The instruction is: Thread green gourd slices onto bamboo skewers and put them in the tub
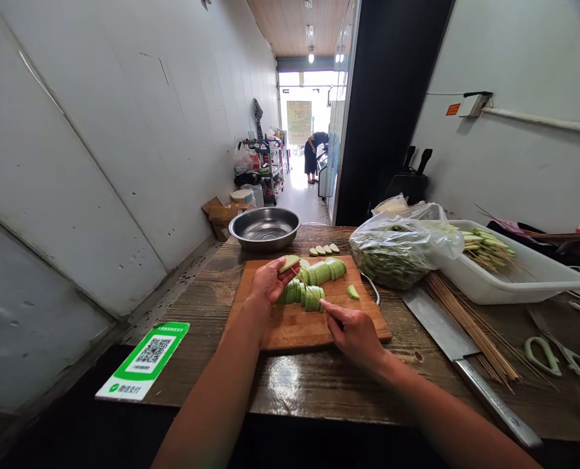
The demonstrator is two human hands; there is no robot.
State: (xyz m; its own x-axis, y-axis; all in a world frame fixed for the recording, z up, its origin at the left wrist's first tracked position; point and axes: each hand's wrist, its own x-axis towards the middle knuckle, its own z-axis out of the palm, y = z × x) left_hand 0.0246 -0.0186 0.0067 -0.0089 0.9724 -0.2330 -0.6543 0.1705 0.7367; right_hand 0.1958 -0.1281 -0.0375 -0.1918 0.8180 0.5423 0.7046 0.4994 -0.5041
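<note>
Pale green slice (288,262) — held between thumb and fingers of the left hand (270,281), above the left end of two cut rows (323,272). Thin skewer (307,287) — pinched near its lower end by the right hand (349,329); long axis slanting forward and leftward from the right fingertips toward the slice. From the right hand: slice ahead, to the left. Contact of skewer and slice: impossible to tell. Underneath: cutting board (290,333). Right of the rows: lone piece (353,292), flat on the wood.
</note>
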